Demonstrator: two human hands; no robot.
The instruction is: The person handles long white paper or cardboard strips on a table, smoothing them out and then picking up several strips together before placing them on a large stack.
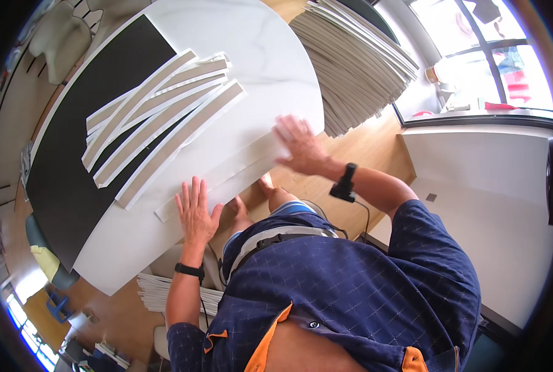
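Observation:
A long white strip (241, 168) lies along the near edge of a white marble-patterned table (276, 37). My left hand (196, 218) is palm down near the strip's left end, fingers slightly apart and holding nothing. Blurred by motion, my right hand (299, 146) is spread flat at or just over the strip's right end; whether it touches cannot be seen. Beyond my left hand, several beige strips with white borders (178, 144) lie crossed over one another. They rest partly on a black sheet or mat (104, 76).
A big stack of beige strips (350, 69) stands past the table's right edge. More white strips (155, 290) lie below the table at left. A pale chair (62, 44) is at the far left, and a window (490, 56) is on the right. Cables run from both wristbands.

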